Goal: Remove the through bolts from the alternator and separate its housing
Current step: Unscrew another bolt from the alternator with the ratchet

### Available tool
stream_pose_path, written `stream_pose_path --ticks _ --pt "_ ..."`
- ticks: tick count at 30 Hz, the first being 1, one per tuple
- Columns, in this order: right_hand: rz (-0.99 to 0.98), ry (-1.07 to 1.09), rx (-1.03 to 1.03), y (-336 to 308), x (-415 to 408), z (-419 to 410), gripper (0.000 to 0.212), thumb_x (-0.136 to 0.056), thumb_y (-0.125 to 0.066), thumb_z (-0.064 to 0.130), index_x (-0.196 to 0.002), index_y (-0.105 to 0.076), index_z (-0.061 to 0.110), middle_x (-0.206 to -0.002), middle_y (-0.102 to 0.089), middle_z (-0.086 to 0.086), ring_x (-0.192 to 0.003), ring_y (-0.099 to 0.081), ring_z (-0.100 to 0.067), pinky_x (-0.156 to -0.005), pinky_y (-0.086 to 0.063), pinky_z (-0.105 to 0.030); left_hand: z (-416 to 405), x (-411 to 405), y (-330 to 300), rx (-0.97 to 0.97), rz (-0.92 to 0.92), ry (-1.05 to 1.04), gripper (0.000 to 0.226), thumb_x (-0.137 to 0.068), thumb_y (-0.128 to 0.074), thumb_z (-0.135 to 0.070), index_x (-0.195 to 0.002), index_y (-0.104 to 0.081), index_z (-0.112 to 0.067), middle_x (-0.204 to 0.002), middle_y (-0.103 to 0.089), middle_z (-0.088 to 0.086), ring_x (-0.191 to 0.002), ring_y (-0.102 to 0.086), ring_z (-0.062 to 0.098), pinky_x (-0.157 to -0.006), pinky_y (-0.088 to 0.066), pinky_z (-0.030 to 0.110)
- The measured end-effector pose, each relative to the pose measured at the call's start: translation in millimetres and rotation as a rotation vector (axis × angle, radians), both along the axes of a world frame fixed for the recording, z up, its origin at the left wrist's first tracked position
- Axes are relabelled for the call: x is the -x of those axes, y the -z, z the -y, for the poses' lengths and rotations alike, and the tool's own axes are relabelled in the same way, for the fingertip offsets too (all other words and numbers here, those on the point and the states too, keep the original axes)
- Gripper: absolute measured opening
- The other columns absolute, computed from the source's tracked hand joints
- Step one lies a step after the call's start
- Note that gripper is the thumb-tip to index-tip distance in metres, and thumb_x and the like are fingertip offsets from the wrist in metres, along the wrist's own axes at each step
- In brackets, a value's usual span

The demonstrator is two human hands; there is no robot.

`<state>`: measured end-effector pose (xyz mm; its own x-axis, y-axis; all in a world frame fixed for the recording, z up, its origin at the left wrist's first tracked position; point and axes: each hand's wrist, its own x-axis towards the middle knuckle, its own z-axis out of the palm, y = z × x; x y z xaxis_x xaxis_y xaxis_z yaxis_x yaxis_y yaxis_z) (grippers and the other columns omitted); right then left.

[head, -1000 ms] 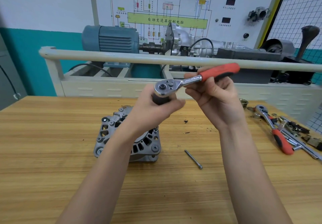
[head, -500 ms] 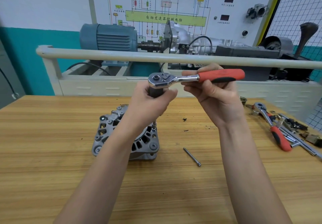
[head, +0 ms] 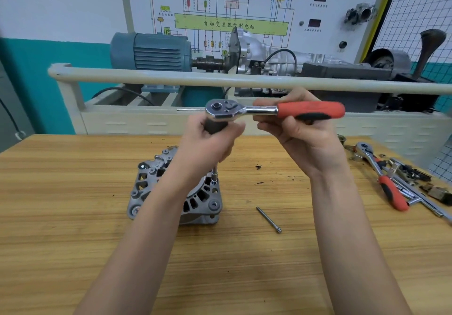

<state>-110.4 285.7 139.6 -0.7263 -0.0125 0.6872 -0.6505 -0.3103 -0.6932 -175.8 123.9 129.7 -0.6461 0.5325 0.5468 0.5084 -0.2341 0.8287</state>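
Observation:
A grey alternator (head: 149,185) lies on the wooden table (head: 73,229), partly hidden by my left forearm. My left hand (head: 210,148) grips the black extension grip under the ratchet head (head: 221,109). Below it a thin extension with a socket (head: 214,176) stands on a bolt at the alternator's right edge. My right hand (head: 308,143) holds the ratchet's red handle (head: 310,110), which points right and lies level. One loose through bolt (head: 268,219) rests on the table to the right of the alternator.
A second red-handled ratchet (head: 389,187) with sockets, bars and small parts lies at the table's right edge. A pale rail (head: 146,77) and a training bench with a blue motor (head: 151,51) stand behind the table.
My right hand has swung the ratchet handle clockwise, from angled up-right to level. The extension's socket end now shows below my left hand, on the alternator.

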Motion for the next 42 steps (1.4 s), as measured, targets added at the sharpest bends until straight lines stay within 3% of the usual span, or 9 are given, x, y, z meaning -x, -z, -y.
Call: stream_pose_path --ticks 4,8,12,17,21,26,30,35,42 --pt "0.03 0.002 0.039 0.5 3.4 2.9 0.02 -0.072 -0.076 0.022 -0.09 -0.074 0.014 -0.094 -0.074 -0.011 -0.084 -0.072 -0.02 -0.073 -0.057 -0.026 4.6 1.8 -0.8 0.083 -0.07 0.043 0.041 -0.088 -0.063 -0.008 -0.052 -0.05 -0.023 -0.046 -0.043 -0.004 -0.045 -0.04 0.016 -0.048 -0.037 0.023" --pt "0.112 -0.013 0.146 2.0 11.4 10.0 0.022 -0.073 -0.069 0.023 -0.09 -0.075 0.01 -0.087 -0.074 -0.01 -0.079 -0.072 -0.017 -0.071 -0.057 -0.027 7.9 -1.3 -0.8 0.225 -0.167 0.142 0.031 -0.078 -0.068 -0.02 -0.055 -0.05 -0.009 -0.047 -0.044 0.007 -0.045 -0.041 0.02 -0.049 -0.037 0.027" --pt "0.084 -0.035 0.154 2.2 11.7 11.5 0.022 -0.072 -0.072 0.022 -0.09 -0.074 0.01 -0.088 -0.074 -0.011 -0.08 -0.072 -0.018 -0.071 -0.057 -0.027 2.9 -3.3 0.2 0.144 -0.121 0.07 0.034 -0.079 -0.066 -0.016 -0.056 -0.042 -0.007 -0.046 -0.039 -0.004 -0.043 -0.036 0.011 -0.047 -0.034 0.021" --pt "-0.008 -0.026 0.002 1.8 4.3 3.3 0.023 -0.07 -0.08 0.021 -0.09 -0.073 0.016 -0.1 -0.073 -0.011 -0.091 -0.071 -0.023 -0.077 -0.056 -0.027 -0.9 1.1 -0.2 -0.019 0.037 -0.053 0.036 -0.09 -0.057 -0.002 -0.059 -0.044 -0.014 -0.045 -0.04 -0.01 -0.043 -0.035 0.009 -0.045 -0.033 0.019" --pt "0.038 -0.038 0.064 0.3 6.1 6.0 0.02 -0.072 -0.075 0.022 -0.09 -0.074 0.014 -0.095 -0.074 -0.011 -0.086 -0.072 -0.02 -0.074 -0.057 -0.026 4.7 2.2 -1.1 0.09 -0.062 0.042 0.034 -0.082 -0.066 -0.014 -0.053 -0.05 -0.021 -0.046 -0.043 -0.006 -0.044 -0.039 0.014 -0.047 -0.037 0.024" --pt "0.107 -0.061 0.165 3.0 10.9 13.9 0.021 -0.082 -0.057 0.017 -0.093 -0.073 0.008 -0.084 -0.074 -0.01 -0.077 -0.072 -0.018 -0.07 -0.056 -0.026 2.7 -4.5 2.5 0.233 -0.176 0.199 0.034 -0.075 -0.069 -0.017 -0.053 -0.045 -0.008 -0.047 -0.039 0.007 -0.044 -0.038 0.019 -0.048 -0.033 0.028" --pt "0.067 -0.094 0.15 -0.5 7.3 10.1 0.021 -0.075 -0.07 0.021 -0.092 -0.074 0.01 -0.087 -0.074 -0.011 -0.081 -0.072 -0.02 -0.073 -0.057 -0.028 -0.2 -4.9 3.1 0.185 -0.16 0.124 0.032 -0.075 -0.068 -0.018 -0.052 -0.046 -0.018 -0.048 -0.039 -0.003 -0.044 -0.037 0.012 -0.047 -0.033 0.023" --pt "0.008 -0.052 0.039 0.7 2.3 0.8 0.021 -0.072 -0.077 0.02 -0.091 -0.073 0.015 -0.097 -0.074 -0.011 -0.089 -0.071 -0.021 -0.076 -0.056 -0.027 -2.9 0.7 2.4 -0.014 0.019 0.039 0.033 -0.078 -0.061 -0.014 -0.051 -0.046 -0.023 -0.043 -0.038 -0.009 -0.04 -0.032 0.011 -0.043 -0.03 0.019" --pt "0.112 0.004 0.167 0.9 10.6 10.1 0.02 -0.073 -0.068 0.021 -0.088 -0.073 0.009 -0.089 -0.074 -0.012 -0.078 -0.072 -0.018 -0.067 -0.057 -0.024 3.8 0.7 2.0 0.09 -0.114 0.13 0.027 -0.07 -0.073 -0.026 -0.055 -0.053 -0.017 -0.048 -0.042 0.003 -0.044 -0.039 0.02 -0.048 -0.036 0.027"
